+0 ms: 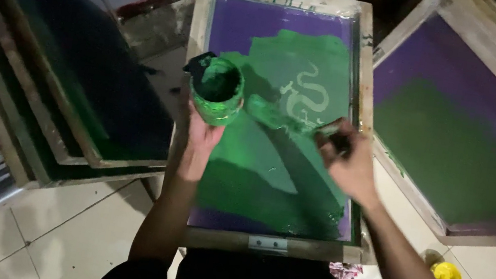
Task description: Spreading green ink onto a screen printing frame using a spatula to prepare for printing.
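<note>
A small round tub smeared with green ink [216, 90] is gripped from below by the left hand [200, 142], fingers wrapped snug around it, held over the left edge of the wood-framed purple printing screen [258, 241]; a thin dark tool [336, 137], blurred, is pinched in the closed fingers of the right hand [353, 166] over the spread green ink [258, 161]; a pale snake-like design [306, 99] is seen just above; another purple-and-green framed screen [459, 146] is propped to the right.
</note>
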